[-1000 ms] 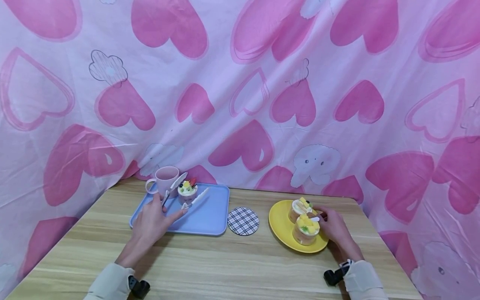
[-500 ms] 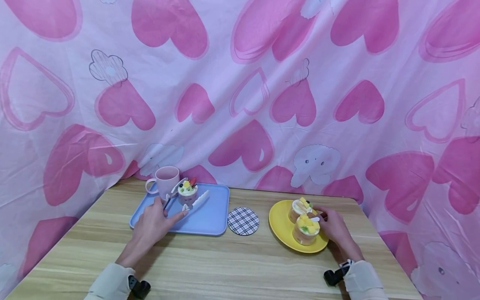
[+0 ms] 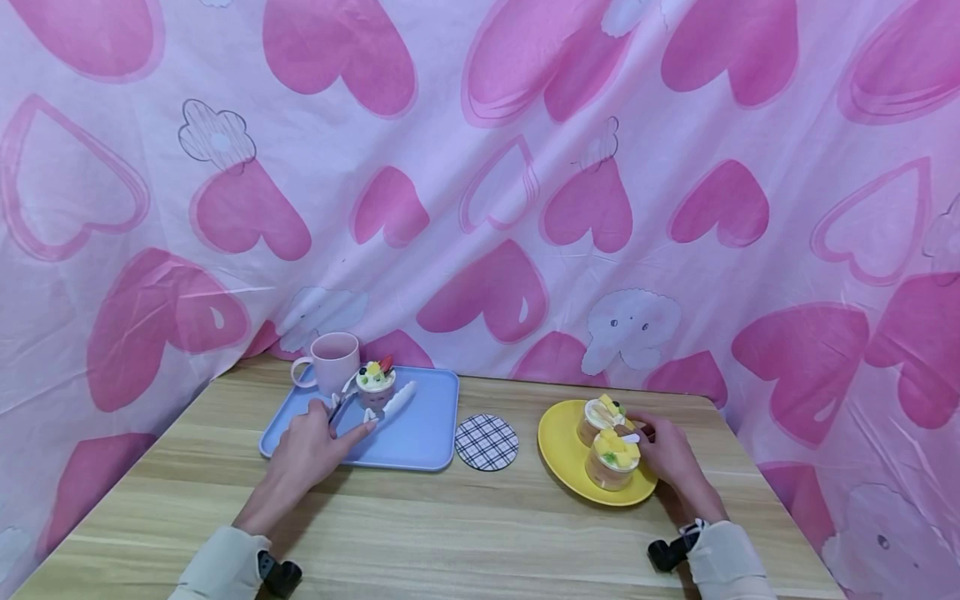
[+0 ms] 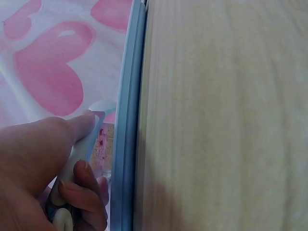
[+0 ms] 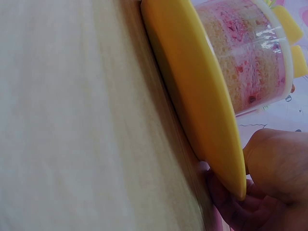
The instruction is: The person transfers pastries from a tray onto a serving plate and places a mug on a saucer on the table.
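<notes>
My left hand (image 3: 311, 446) holds a pair of white-tipped tongs (image 3: 400, 402) over the near left part of the blue tray (image 3: 420, 450). The tongs' arms stand on either side of a dessert cup (image 3: 375, 392) topped with cream, fruit and a strawberry piece; whether they touch it I cannot tell. In the left wrist view the thumb and curled fingers wrap the tongs' handle (image 4: 79, 154). My right hand (image 3: 671, 450) grips the right rim of the yellow plate (image 3: 558, 442), thumb above and fingers below (image 5: 224, 197). Two mango-topped cake cups (image 3: 611, 471) stand on that plate.
A pink mug (image 3: 335, 360) stands at the tray's back left corner, close to the tongs. Between tray and plate lies a round checked coaster (image 3: 486, 442). Behind the wooden table (image 3: 465, 542) hangs a pink heart-patterned cloth (image 3: 480, 200).
The tongs have come down, and their left arm has dropped beside the dessert cup. My left hand has shifted slightly downward. The right hand and the plate have not moved.
</notes>
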`<state>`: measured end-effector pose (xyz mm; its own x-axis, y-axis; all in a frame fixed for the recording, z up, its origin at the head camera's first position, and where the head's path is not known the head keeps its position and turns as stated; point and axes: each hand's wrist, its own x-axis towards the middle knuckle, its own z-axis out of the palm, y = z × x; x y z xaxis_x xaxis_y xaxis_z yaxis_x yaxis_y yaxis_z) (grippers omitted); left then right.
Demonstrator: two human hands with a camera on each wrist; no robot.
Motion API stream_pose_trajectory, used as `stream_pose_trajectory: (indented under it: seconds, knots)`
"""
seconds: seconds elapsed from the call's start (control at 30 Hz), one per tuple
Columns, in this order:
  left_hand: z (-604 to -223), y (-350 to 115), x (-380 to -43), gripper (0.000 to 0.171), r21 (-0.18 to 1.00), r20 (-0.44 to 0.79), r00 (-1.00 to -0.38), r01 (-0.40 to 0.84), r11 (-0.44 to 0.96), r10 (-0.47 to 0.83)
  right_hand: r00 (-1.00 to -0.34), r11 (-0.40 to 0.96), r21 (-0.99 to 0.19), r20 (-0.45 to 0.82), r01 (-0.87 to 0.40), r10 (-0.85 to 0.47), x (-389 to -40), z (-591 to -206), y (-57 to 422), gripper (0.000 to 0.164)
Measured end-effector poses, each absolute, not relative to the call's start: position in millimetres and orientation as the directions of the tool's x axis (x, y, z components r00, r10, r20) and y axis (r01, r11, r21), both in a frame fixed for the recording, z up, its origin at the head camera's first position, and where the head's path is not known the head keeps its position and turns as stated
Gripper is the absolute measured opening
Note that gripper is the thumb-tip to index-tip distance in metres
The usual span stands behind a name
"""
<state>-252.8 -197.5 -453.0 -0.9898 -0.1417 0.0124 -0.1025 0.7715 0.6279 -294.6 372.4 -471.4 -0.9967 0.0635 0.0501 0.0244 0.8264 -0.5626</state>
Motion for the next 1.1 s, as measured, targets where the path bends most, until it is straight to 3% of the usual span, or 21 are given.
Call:
stream_pose_trajectory:
  seconds: [1.1]
  knots:
    - [-452.4,-192.8,-252.6,0.073,0.637,0.07,-0.993,-0.027,0.77,-0.092,-0.997,0.824,-0.566,0.058,0.016,0.06,-294.1,-471.4,372.8,0.042]
